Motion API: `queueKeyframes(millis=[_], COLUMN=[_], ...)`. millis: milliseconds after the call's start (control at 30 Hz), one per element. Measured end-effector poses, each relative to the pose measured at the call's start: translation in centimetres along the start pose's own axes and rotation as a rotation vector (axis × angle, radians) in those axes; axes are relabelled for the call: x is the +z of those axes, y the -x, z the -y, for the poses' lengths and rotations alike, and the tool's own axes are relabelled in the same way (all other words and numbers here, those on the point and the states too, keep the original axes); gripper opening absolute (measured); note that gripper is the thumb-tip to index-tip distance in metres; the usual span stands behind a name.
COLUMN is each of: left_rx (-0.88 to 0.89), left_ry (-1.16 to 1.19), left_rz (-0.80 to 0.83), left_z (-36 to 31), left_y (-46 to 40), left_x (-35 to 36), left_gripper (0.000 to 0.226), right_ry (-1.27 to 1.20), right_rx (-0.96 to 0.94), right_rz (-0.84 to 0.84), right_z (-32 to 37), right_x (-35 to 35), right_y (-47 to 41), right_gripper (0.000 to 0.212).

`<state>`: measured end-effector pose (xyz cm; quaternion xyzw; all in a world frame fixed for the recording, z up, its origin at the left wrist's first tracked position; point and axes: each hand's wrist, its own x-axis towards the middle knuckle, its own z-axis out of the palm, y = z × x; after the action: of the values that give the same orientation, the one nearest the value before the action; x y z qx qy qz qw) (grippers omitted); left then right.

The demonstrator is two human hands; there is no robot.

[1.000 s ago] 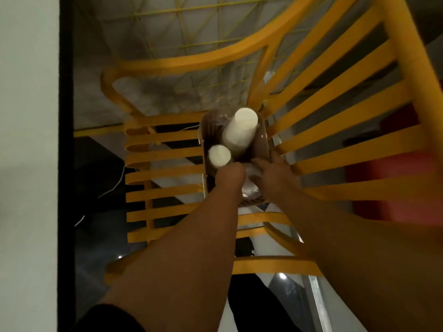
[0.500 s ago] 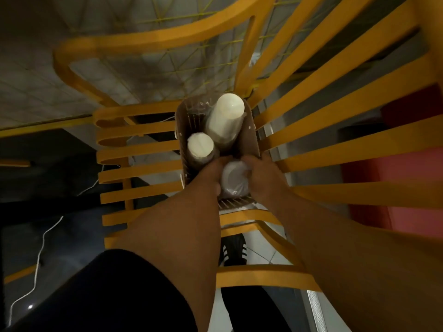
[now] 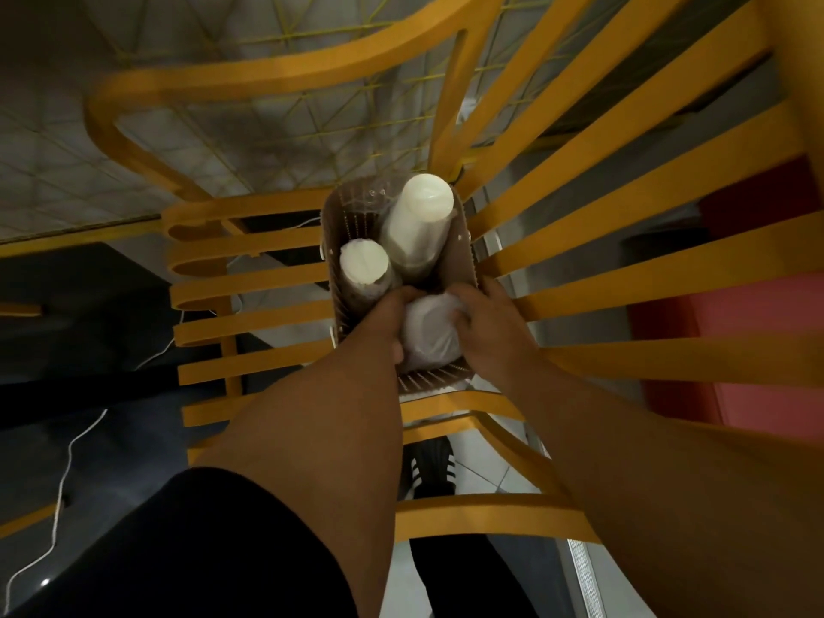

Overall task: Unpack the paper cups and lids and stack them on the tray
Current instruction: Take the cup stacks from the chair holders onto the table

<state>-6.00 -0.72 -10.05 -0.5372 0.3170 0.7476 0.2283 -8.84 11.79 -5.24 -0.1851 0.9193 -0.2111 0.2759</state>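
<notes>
Yellow slatted chair (image 3: 602,243) holds a brown tray (image 3: 461,260). Left hand (image 3: 388,323) and right hand (image 3: 486,323) grip the plastic-wrapped stack (image 3: 430,332) between them (equally near), its long axis roughly upright.

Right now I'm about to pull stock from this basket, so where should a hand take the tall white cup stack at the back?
Grip the tall cup stack around its upper sides, just below the flat top, coming from above. It stands nearly upright and rises above the basket wall, while its lower part sits hemmed in by the shorter stack and the wall.
</notes>
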Motion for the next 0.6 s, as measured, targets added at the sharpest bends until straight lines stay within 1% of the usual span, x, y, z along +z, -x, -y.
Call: queueKeyframes(millis=[67,133,233,367,467,533,600], left_rx=[0.019,0.035,-0.006,0.011,0.058,0.085,0.122], left_ry=[0.028,0.077,0.119,0.153,0.148,0.144,0.154], left_rz=[-0.018,-0.026,0.012,0.094,0.142,0.147,0.177], left_z=[0.1,0.1,-0.1,-0.8,-1.8,-2.1,-2.1], left_y=[0.6,1.4,3.9,7.5,10.7,13.2,16.1], left_x=[-0.1,-0.2,-0.1,0.4,1.1,1.2,1.1], left_gripper=[0.028,0.031,0.047,0.055,0.050,0.051,0.061], right_ry=[-0.008,0.001,-0.031,-0.187,-0.400,-0.632,-0.931], right_rx=[-0.019,-0.028,-0.039,-0.032,0.030,0.150,0.240], right_rz=[-0.024,-0.060,-0.126,-0.247,-0.351,-0.325,-0.262], right_z=[0.3,0.8,1.6,3.5,5.7,7.4,9.4], right_x=[-0.5,-1.2,-2.6,-4.8,-6.5,-7.8,-9.4], right_y=[0.1,0.3,1.2,3.1,4.8,6.0,7.3], right_gripper=[0.033,0.035,0.038,0.049,0.049,0.045,0.042])
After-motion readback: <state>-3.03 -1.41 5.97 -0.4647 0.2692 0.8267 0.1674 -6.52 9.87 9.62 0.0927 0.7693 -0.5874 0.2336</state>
